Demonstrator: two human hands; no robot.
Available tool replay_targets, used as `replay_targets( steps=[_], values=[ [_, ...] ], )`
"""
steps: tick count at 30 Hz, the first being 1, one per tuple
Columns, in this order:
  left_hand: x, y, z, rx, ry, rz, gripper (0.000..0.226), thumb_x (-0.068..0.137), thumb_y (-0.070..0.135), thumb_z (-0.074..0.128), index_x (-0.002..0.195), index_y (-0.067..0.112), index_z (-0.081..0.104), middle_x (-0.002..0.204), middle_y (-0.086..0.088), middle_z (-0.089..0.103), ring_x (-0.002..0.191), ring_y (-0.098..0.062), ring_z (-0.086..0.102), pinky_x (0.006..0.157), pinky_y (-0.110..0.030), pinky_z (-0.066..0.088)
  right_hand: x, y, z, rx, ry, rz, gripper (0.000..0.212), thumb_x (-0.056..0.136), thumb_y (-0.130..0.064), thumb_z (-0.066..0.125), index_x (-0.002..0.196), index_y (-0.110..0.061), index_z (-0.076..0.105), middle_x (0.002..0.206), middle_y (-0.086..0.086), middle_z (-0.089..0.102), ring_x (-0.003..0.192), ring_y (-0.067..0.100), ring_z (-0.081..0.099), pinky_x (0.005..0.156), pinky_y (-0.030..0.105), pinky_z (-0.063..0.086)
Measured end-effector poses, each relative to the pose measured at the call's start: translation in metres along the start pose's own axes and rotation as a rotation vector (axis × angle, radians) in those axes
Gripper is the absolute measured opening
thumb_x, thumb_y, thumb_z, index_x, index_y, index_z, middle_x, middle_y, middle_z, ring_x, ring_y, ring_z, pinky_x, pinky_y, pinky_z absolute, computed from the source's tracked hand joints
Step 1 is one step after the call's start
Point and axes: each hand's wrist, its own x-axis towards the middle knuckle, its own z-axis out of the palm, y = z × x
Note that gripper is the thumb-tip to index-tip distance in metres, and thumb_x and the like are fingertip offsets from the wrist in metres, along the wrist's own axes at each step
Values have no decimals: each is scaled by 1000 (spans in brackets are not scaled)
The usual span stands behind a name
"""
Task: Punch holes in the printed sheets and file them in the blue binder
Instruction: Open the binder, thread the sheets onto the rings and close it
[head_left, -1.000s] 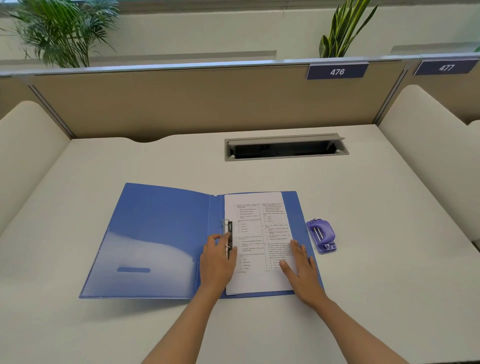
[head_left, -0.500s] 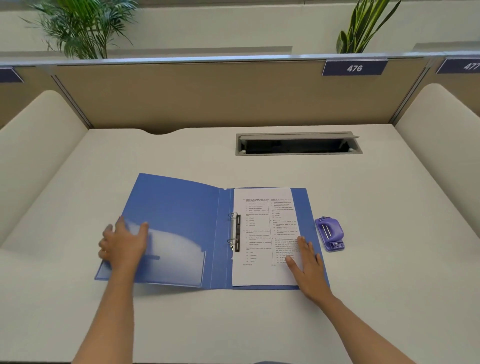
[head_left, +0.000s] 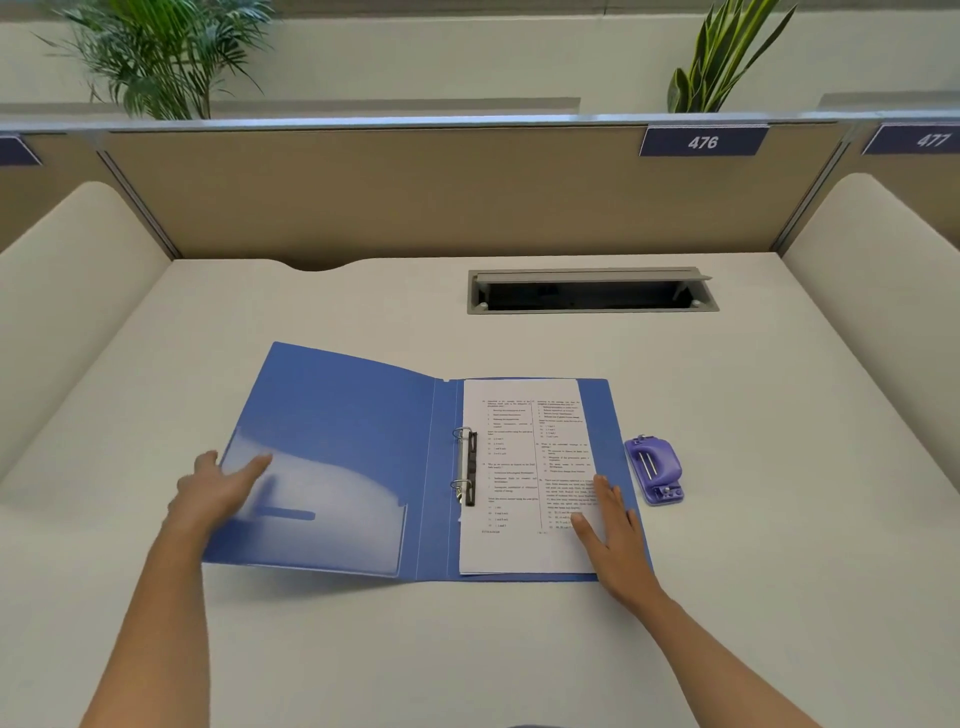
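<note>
The blue binder (head_left: 353, 415) lies open on the white desk. Its left cover is lifted a little off the desk surface. My left hand (head_left: 215, 488) grips that cover's outer left edge, thumb on the inside over the clear pocket. The printed sheets (head_left: 524, 467) sit on the binder's right half, threaded on the two metal rings (head_left: 464, 465). My right hand (head_left: 615, 535) rests flat on the lower right corner of the sheets, fingers spread. A purple hole punch (head_left: 654, 470) stands on the desk just right of the binder.
A grey cable hatch (head_left: 592, 291) is set open in the desk behind the binder. Beige partition panels close the back, and cream padded dividers (head_left: 78, 312) flank both sides. Number plates 476 and 477 hang on the partition, with plants behind it.
My left hand left the rings, crossed to the binder's left cover and took its outer edge; the cover now tilts up slightly. My right hand stayed on the sheets.
</note>
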Motion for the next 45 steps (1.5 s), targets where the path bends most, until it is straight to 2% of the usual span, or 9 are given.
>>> replay_targets(
  steps=[9,12,19,24,27,30,32,37,45],
  values=[
    [-43,27,-26,-216,-46,230,30,93,41,57,93,11,64,99,-12,65,76,-23,58,69,-33,44,-4,-5,-5,-3,-14,8,67,99,-43,38,153,-27,2,160,-13,3,143,-2,-7,119,27,-8],
    [-72,55,-38,-437,-219,370,27,92,38,58,105,18,71,106,-3,72,86,-17,65,77,-29,48,-4,-7,-7,69,-15,36,65,99,-44,38,153,-27,5,158,-16,7,141,-5,-5,119,27,-7],
    [-116,99,11,-408,-550,675,87,62,87,50,136,40,50,129,19,62,113,-4,62,88,-30,47,-8,-16,-23,492,44,168,61,92,-63,37,147,-35,33,148,-22,35,136,1,33,112,24,23],
    [-141,117,78,-334,-741,664,67,78,69,50,139,40,46,141,25,48,125,12,45,110,-22,37,1,-15,-42,825,101,292,73,72,-80,50,128,-34,57,134,-11,58,126,10,52,113,36,33],
    [-150,118,119,-161,-782,679,56,85,56,53,139,46,42,150,25,31,136,8,31,114,-21,23,1,-21,-59,948,147,323,61,93,-59,34,138,-21,48,135,-2,56,127,17,50,110,32,34],
    [-151,108,158,213,-788,741,67,88,62,50,148,40,30,158,17,13,145,-4,17,118,-27,14,-4,-18,-72,1009,187,317,76,79,-74,45,135,-24,53,135,-5,57,124,18,55,107,37,38],
    [-152,101,178,478,-769,768,73,88,67,45,150,36,26,162,8,8,149,-14,11,120,-39,15,-9,-16,-79,936,243,289,75,71,-77,54,127,-28,59,130,-11,60,117,10,60,102,33,43],
    [-156,77,213,897,-695,819,79,89,69,36,154,29,15,163,1,-7,150,-22,-6,120,-47,8,-21,-12,-78,626,270,177,29,99,-31,50,126,-26,60,124,-10,61,115,6,55,86,13,39],
    [-158,61,233,932,-591,827,78,91,69,29,154,34,0,161,4,-17,148,-21,-17,120,-49,-4,-31,7,-49,98,-44,2,32,93,-25,60,126,-29,58,141,-14,47,129,-6,39,113,23,29]
  ],
)
